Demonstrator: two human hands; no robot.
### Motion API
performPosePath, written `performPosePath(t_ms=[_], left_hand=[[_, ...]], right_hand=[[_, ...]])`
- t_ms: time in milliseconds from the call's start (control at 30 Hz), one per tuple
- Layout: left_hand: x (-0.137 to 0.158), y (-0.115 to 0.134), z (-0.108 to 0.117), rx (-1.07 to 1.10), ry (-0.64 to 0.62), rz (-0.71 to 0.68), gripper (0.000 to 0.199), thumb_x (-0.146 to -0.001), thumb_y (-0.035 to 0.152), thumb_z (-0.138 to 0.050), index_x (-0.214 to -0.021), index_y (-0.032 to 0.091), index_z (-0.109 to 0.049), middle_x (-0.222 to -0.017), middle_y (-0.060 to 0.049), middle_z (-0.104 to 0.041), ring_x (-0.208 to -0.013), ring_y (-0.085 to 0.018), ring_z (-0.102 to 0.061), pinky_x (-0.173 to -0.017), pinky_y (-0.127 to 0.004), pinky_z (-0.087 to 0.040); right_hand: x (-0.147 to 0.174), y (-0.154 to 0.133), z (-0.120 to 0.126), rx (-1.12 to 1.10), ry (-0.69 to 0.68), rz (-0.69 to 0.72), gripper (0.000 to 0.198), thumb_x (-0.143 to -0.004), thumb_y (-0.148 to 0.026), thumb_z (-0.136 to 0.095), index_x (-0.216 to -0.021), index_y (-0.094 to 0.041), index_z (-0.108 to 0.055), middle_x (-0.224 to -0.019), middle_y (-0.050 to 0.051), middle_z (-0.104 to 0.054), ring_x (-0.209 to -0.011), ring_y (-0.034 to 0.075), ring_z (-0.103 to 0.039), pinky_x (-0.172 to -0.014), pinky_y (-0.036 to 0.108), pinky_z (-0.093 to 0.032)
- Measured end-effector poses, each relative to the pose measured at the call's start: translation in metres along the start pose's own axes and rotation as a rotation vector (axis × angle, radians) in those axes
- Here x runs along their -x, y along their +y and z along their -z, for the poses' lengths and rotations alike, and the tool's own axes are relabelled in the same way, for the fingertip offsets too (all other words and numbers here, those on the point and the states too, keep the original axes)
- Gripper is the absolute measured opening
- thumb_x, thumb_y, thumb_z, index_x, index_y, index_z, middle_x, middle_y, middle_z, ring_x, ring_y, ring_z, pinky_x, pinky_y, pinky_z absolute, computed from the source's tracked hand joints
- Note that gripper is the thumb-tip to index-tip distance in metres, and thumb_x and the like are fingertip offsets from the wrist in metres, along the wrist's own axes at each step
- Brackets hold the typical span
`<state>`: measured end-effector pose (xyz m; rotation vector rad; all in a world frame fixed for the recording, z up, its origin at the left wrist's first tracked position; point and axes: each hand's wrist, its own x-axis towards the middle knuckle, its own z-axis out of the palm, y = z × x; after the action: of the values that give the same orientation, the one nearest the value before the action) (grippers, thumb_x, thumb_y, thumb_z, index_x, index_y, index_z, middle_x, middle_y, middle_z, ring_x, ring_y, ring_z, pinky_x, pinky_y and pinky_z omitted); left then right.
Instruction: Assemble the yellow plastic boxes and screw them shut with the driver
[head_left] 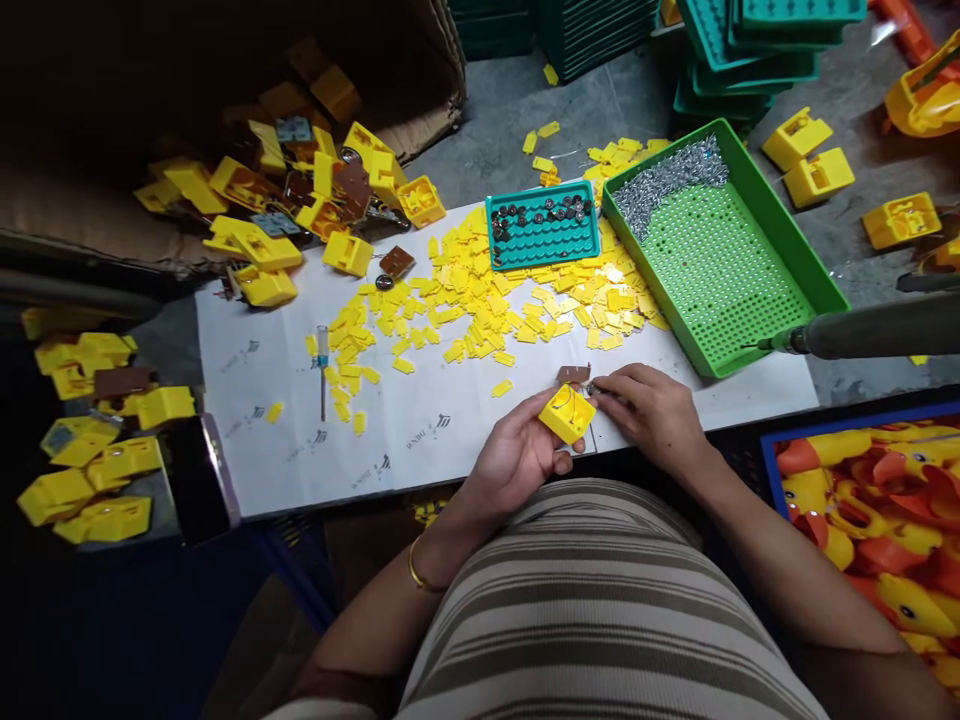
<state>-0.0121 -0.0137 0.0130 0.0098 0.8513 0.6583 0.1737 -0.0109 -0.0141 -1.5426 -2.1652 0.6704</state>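
Note:
My left hand (pixel 517 455) is wrapped round a small yellow plastic housing (pixel 568 414), its hollow side turned up. Thin dark wires show inside the housing. Just beyond it is a brown board (pixel 574 373), close to the fingertips of my right hand (pixel 651 412). Those fingers are pinched together at a small dark, metallic-looking part, too small to name. Ahead of both hands, many flat yellow plastic pieces (pixel 480 290) lie scattered over the white sheet (pixel 420 430). A teal tray (pixel 544 255) with several small dark round parts rests among them.
A green perforated basket (pixel 750 270) holds a heap of silvery screws (pixel 667 185). The tip of an electric screwdriver (pixel 862 330) reaches over it from the right. More yellow housings (pixel 255 240) spill from a cardboard box (pixel 420 100). A phone (pixel 196 480) lies at left.

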Motion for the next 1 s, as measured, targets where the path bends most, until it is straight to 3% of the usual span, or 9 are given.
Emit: performPosePath(t_ms=[100,200,300,400,567,667,800,900,1000], left_hand=[[0.001,0.0,0.0,-0.028,0.025,-0.042,0.023,-0.091,0.028,-0.048,-0.108,0.017,-0.058,-0.09,-0.005,-0.064,-0.064,-0.015,-0.064,-0.045,-0.02,-0.046],[0.003,-0.001,-0.001,-0.088,0.052,-0.083,0.026,-0.09,0.029,-0.051,-0.112,0.017,-0.057,-0.098,-0.008,-0.066,-0.068,-0.015,-0.065,-0.048,-0.02,-0.047],[0.004,0.0,-0.001,-0.108,0.102,-0.155,0.029,-0.087,0.033,-0.058,-0.113,0.02,-0.056,-0.101,-0.007,-0.065,-0.068,-0.014,-0.064,-0.047,-0.02,-0.044],[0.005,0.003,0.001,-0.08,0.135,-0.274,0.034,-0.082,0.035,-0.064,-0.112,0.02,-0.058,-0.101,-0.005,-0.065,-0.069,-0.012,-0.062,-0.046,-0.019,-0.043],[0.008,0.011,0.004,-0.134,0.072,-0.288,0.044,-0.075,0.025,-0.071,-0.116,0.017,-0.059,-0.1,-0.006,-0.067,-0.068,-0.009,-0.06,-0.044,-0.014,-0.043],[0.007,0.015,0.007,-0.204,0.073,-0.231,0.05,-0.08,0.037,-0.066,-0.126,0.02,-0.052,-0.086,-0.004,-0.069,-0.052,-0.009,-0.058,-0.035,-0.014,-0.038],[0.003,0.019,0.011,-0.201,0.008,0.046,0.046,-0.089,0.053,-0.047,-0.113,0.014,-0.055,-0.062,-0.004,-0.065,-0.038,-0.011,-0.054,-0.031,-0.017,-0.038],[0.001,0.02,0.013,-0.087,-0.038,0.285,0.053,-0.093,0.056,-0.032,-0.1,0.011,-0.058,-0.062,-0.009,-0.066,-0.044,-0.017,-0.062,-0.032,-0.02,-0.043],[0.001,0.016,0.012,-0.014,-0.068,0.298,0.052,-0.095,0.05,-0.029,-0.105,0.009,-0.058,-0.073,-0.013,-0.069,-0.051,-0.02,-0.067,-0.03,-0.02,-0.041]], right_hand=[[-0.003,0.002,0.0,-0.182,0.08,-0.104,0.018,-0.088,-0.03,-0.061,-0.094,-0.018,-0.074,-0.088,0.009,-0.07,-0.079,0.02,-0.065,-0.07,0.032,-0.051],[-0.009,0.003,0.008,-0.578,0.129,-0.342,0.022,-0.076,-0.037,-0.072,-0.088,-0.018,-0.075,-0.083,0.007,-0.072,-0.068,0.017,-0.064,-0.061,0.029,-0.051],[-0.012,0.0,0.021,-0.895,0.069,-0.598,0.035,-0.065,-0.044,-0.079,-0.086,-0.016,-0.075,-0.071,0.004,-0.071,-0.049,0.01,-0.053,-0.043,0.022,-0.042],[-0.008,-0.005,0.032,-0.986,-0.038,-0.692,0.036,-0.059,-0.041,-0.083,-0.082,-0.015,-0.076,-0.063,0.002,-0.067,-0.042,0.006,-0.045,-0.037,0.018,-0.035],[0.001,-0.008,0.031,-1.108,-0.106,-0.728,0.033,-0.056,-0.038,-0.086,-0.078,-0.015,-0.076,-0.059,0.001,-0.065,-0.047,0.007,-0.05,-0.039,0.016,-0.039],[0.0,-0.008,0.025,-1.23,-0.045,-0.749,0.033,-0.056,-0.038,-0.086,-0.078,-0.017,-0.075,-0.057,0.0,-0.064,-0.049,0.008,-0.055,-0.04,0.016,-0.043],[-0.004,-0.016,0.022,-1.24,0.077,-0.654,0.028,-0.062,-0.036,-0.084,-0.081,-0.018,-0.075,-0.059,0.0,-0.066,-0.049,0.01,-0.059,-0.043,0.018,-0.05],[-0.004,-0.028,0.021,-1.125,0.18,-0.502,0.02,-0.07,-0.03,-0.08,-0.086,-0.02,-0.074,-0.077,0.002,-0.07,-0.059,0.011,-0.065,-0.053,0.02,-0.057],[-0.001,-0.036,0.015,-1.036,0.187,-0.376,0.014,-0.074,-0.024,-0.077,-0.087,-0.021,-0.074,-0.088,0.001,-0.069,-0.069,0.011,-0.068,-0.065,0.021,-0.06]])
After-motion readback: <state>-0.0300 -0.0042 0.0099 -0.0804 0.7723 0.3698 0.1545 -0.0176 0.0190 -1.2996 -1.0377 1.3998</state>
